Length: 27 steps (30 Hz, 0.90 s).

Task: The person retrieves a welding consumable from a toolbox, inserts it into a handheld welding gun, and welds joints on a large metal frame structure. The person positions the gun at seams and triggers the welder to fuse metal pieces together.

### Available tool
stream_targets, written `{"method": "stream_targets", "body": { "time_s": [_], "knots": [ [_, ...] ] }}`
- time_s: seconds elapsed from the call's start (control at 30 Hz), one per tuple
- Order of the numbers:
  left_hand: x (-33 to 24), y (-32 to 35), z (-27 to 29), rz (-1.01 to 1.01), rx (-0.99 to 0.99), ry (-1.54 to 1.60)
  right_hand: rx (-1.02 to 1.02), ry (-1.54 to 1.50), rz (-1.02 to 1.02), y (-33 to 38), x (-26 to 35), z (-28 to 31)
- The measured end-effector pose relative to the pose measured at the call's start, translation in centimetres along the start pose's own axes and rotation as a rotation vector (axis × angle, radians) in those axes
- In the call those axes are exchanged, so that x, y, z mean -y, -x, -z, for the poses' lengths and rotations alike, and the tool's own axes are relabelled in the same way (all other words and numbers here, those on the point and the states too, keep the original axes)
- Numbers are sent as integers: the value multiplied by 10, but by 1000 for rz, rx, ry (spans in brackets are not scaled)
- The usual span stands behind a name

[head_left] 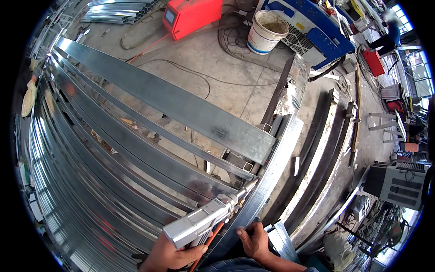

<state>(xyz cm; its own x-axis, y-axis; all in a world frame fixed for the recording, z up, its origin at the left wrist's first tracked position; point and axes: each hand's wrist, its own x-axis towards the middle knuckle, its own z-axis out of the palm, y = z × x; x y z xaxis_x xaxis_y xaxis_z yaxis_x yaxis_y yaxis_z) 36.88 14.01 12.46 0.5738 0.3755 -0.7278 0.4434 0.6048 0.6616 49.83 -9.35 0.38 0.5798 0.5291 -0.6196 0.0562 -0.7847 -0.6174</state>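
Tubes (pixel 136 149) of galvanized steel fan out across the left, their right ends meeting a long rail (pixel 276 158). Near, the left hand (pixel 170 254) is clenched around a grey welding gun (pixel 204 220), its nozzle touching the joint of one tube end and the rail. The right hand (pixel 254 240) presses flat on the rail, grasping nothing. Judging by the bare ends, most joints look unwelded. Far right stands a white bucket (pixel 266 31).

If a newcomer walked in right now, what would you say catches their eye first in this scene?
Most striking is the fan of long shiny galvanised steel tubes sweeping across the left and centre. At the bottom, the left hand grips a silver handheld welding gun aimed at a tube joint, while the right hand rests on the frame rail. A bright red boxy machine stands on the floor at the top.
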Motion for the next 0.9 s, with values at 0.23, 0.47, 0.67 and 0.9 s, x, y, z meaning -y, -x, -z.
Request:
{"method": "stream_targets", "body": {
  "time_s": [0.23, 0.47, 0.67, 0.9],
  "knots": [
    [4, -3, 0, -17, 24, -35, 1, -6, -6, 0, -4, -2],
    [-6, 1, -5, 75, 13, -160, 1, 3, 1, -1, 2, 1],
    [18, -2, 0, -412, 49, -567, 4, 0, 5, -1, -1, 0],
    [18, -5, -5, -478, 5, -570, -1, -10, 16, -1, -6, -2]
  ]
}}
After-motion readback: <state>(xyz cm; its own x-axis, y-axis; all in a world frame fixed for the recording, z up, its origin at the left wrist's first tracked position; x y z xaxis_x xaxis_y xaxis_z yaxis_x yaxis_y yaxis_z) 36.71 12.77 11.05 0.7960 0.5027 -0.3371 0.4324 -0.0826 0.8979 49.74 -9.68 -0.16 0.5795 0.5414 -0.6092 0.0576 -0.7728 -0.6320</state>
